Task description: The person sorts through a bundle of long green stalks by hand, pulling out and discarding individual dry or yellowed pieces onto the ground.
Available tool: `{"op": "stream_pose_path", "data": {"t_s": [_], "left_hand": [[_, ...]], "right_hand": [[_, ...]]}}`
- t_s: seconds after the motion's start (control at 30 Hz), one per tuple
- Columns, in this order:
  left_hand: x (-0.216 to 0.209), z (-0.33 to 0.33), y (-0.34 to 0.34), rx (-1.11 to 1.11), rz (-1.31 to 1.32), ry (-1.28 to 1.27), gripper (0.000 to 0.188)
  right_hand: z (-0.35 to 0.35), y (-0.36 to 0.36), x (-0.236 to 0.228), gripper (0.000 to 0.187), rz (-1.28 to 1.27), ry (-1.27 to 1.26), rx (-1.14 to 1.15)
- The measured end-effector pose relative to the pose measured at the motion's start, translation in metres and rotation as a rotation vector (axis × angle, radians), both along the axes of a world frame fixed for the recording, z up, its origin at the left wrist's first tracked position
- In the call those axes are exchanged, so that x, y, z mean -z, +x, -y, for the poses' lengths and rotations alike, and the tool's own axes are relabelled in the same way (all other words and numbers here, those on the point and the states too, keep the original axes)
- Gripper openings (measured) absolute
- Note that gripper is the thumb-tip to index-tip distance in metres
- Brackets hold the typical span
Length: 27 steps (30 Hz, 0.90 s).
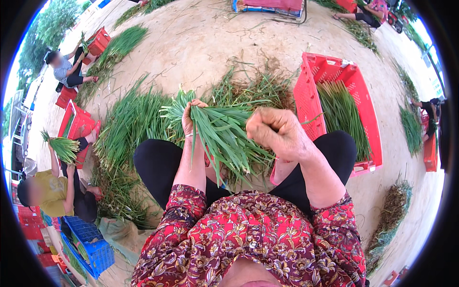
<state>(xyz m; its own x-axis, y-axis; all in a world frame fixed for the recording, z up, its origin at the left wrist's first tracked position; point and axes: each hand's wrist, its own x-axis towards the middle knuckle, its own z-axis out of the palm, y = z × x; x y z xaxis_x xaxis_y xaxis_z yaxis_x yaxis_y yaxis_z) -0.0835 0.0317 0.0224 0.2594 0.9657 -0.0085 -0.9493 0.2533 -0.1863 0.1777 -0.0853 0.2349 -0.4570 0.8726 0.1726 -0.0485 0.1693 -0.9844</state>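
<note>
While the left hand [189, 118] clasps a bundle of long, flat green leaves [224, 131] above the lap, its grip wrapped round the stalk end, the right hand [277, 131] is clenched in a fist at the bundle's top, pinching thin blades. Beside the right knee stands a red slatted plastic crate [311, 86] lined with trimmed greens [342, 115]. Loose leaves [131, 124] heap on sandy ground [201, 38].
</note>
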Motion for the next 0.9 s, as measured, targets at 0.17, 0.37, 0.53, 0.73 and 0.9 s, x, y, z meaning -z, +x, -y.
{"op": "stream_pose_path", "data": {"t_s": [0.17,0.37,0.53,0.73,0.9], "left_hand": [[0.002,-0.001,0.0,-0.033,-0.009,0.0,0.014],[-0.005,0.0,0.004,-0.015,0.042,-0.015,0.015],[-0.005,0.001,0.004,-0.007,0.018,-0.012,0.015],[-0.003,0.0,0.004,-0.005,-0.012,0.02,0.015],[-0.002,0.0,0.002,-0.012,0.001,0.011,0.016]], "right_hand": [[0.009,-0.005,-0.005,0.012,0.364,-0.006,-0.116],[0.002,-0.008,0.018,0.014,0.478,0.173,0.009],[0.0,-0.014,0.017,0.017,0.596,0.135,-0.014],[-0.004,-0.018,0.034,0.015,0.55,0.149,0.06],[-0.006,-0.019,0.035,0.012,0.482,0.149,0.126]]}}
